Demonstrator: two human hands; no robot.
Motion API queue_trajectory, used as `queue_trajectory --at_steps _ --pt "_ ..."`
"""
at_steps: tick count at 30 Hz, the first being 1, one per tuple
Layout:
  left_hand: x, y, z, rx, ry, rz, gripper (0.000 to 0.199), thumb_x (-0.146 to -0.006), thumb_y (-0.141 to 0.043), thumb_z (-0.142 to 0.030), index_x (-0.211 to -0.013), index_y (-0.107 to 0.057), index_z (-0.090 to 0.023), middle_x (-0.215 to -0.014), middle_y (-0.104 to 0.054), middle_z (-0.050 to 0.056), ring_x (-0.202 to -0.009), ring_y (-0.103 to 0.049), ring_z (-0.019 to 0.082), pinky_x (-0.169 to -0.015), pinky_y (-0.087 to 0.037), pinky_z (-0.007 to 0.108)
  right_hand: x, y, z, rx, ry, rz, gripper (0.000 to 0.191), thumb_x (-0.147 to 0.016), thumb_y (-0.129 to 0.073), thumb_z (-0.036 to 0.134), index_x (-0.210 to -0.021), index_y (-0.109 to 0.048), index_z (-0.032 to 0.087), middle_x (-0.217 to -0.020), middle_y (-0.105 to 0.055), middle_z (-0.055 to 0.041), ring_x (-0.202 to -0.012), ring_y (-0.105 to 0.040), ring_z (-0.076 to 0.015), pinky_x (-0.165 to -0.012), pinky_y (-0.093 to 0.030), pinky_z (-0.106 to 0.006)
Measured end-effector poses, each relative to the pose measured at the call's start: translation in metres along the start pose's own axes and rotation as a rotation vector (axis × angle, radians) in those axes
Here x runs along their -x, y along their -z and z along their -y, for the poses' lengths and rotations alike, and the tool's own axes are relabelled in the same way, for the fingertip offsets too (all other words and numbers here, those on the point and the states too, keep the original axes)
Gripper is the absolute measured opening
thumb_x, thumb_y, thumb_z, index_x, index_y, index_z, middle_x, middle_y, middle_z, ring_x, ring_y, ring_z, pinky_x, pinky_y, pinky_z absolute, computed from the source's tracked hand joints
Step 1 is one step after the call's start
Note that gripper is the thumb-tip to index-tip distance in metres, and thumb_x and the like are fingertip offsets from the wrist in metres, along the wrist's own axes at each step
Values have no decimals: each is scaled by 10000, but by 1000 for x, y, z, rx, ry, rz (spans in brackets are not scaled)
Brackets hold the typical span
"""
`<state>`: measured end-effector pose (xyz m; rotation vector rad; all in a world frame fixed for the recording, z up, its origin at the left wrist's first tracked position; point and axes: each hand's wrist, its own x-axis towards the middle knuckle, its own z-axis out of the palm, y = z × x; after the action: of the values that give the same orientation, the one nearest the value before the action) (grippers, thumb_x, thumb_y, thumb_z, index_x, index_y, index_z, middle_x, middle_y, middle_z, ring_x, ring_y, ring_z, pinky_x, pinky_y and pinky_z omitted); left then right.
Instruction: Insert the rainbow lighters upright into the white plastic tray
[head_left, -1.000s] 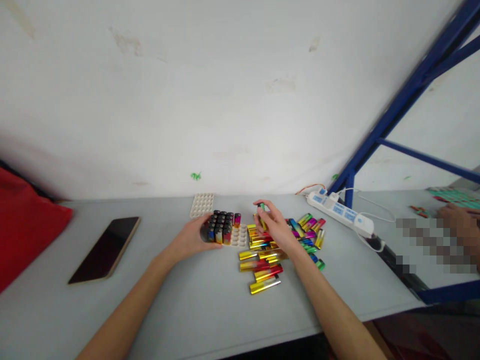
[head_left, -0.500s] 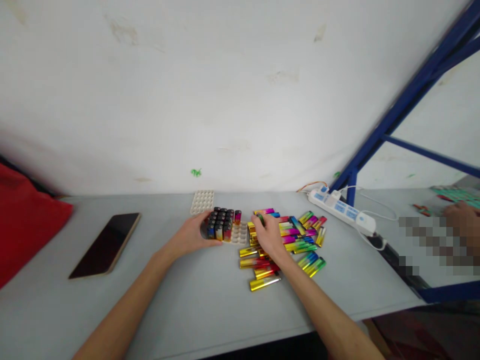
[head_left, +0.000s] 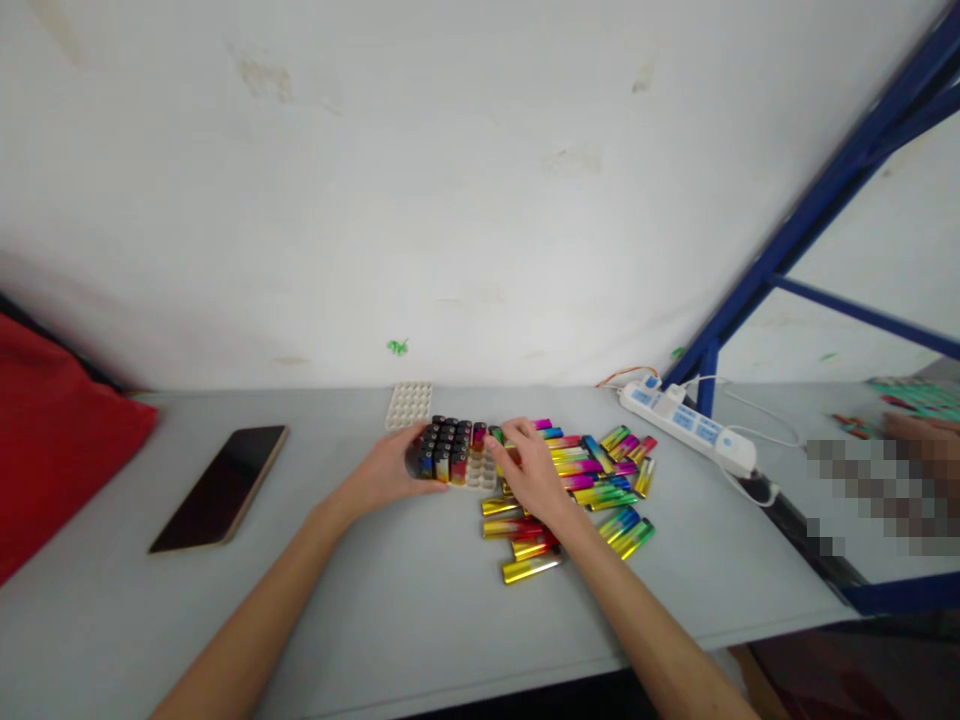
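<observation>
My left hand (head_left: 386, 467) is curled round the left side of a block of small shiny tubes (head_left: 444, 450) with black ends, which stand upright and close together in a pale tray with round hollows (head_left: 480, 472). Its fingers and thumb press against the outer tubes. My right hand (head_left: 526, 462) is at the tray's right side, thumb and fingers closed on one tube with a dark end (head_left: 495, 434); most of this tube is hidden by the hand. Bare hollows show in the tray's right part. Beside and under my right hand lies a loose pile of gradient-coloured tubes (head_left: 581, 465).
A second pale tray (head_left: 409, 405) lies near the wall. To the left are a phone (head_left: 221, 488) and a red cloth-like item (head_left: 60, 430). A power strip (head_left: 686, 425) with cables lies right, by a blue metal frame (head_left: 787, 225). Another person's hand (head_left: 926, 440) is at far right.
My right hand has moved slightly left from the pile to the tray's right edge, carrying a tube. My left hand keeps its hold. The view has shifted a little.
</observation>
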<state>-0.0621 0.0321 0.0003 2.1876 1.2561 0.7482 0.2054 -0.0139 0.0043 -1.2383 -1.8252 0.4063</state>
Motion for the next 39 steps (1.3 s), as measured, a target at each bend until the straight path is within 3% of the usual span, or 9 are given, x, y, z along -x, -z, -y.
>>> queue_trajectory --at_steps 6,11,16,20,24,28,32,35,39 --pt "2 0 2 11 -4 22 935 -623 -961 -621 -1393 -675 -176 -1374 -783 146 -1256 -740 403 -1119 -595 483 1 -3 -13 114 -70 48 421 -1144 -477 548 -828 -514 273 -748 -610 -25 -731 -599 -241 -714 -417 -343" --pt "1 0 2 15 -2 23 914 -631 -957 -606 -1392 -675 -187 -1369 -784 139 -1246 -740 397 -1113 -592 481 0 -4 -21 184 -2 152 336 -1161 -495 467 -932 -605 247 -855 -709 -61 -804 -670 -251 -743 -457 -338" --pt "1 -1 2 8 1 26 929 -616 -964 -602 -1389 -676 -175 -1386 -777 149 -1279 -725 421 -1146 -575 498 -7 -3 -11 409 51 273 264 -1159 -539 399 -1033 -682 216 -995 -767 -115 -919 -714 -268 -820 -510 -355" --pt "1 -2 5 -8 33 7 948 -584 -973 -594 -1390 -675 -194 -1421 -764 149 -1297 -719 435 -1182 -549 515 -9 -8 0 592 58 302 268 -1144 -571 385 -1050 -723 185 -1042 -763 -151 -961 -717 -294 -875 -521 -393" --pt "1 -2 6 1 16 29 915 -627 -949 -630 -1383 -674 -194 -1403 -771 155 -1292 -727 419 -1172 -558 502 -8 -4 0 508 76 273 251 -1126 -613 415 -1062 -729 202 -1040 -757 -117 -973 -705 -271 -882 -519 -375" --pt "2 -2 4 -5 36 16 949 -606 -958 -634 -1397 -675 -191 -1425 -759 182 -1304 -726 438 -1190 -545 517 -10 23 -23 384 25 141 278 -1153 -537 387 -1073 -737 211 -1020 -766 -100 -996 -700 -271 -946 -521 -395" --pt "2 -1 2 -30 49 -5 940 -582 -958 -634 -1378 -702 -204 -1408 -771 172 -1296 -734 460 -1162 -570 531 -12 54 -67 388 -23 55 227 -1098 -604 313 -1209 -758 190 -1219 -778 -156 -1172 -691 -320 -1073 -521 -470" --pt "2 -1 2 -24 38 5 936 -587 -953 -627 -1385 -700 -209 -1424 -766 167 -1316 -722 458 -1178 -556 543 -12 63 -95 365 -30 121 311 -1054 -669 331 -1328 -746 205 -1362 -759 -162 -1251 -692 -324 -1111 -532 -498" --pt "2 -2 4 -19 42 -1 928 -584 -948 -606 -1384 -708 -202 -1439 -760 170 -1326 -716 455 -1195 -545 546 -14 64 -108 321 -14 233 308 -1035 -705 318 -1320 -763 215 -1340 -782 -143 -1234 -715 -299 -1127 -529 -484"
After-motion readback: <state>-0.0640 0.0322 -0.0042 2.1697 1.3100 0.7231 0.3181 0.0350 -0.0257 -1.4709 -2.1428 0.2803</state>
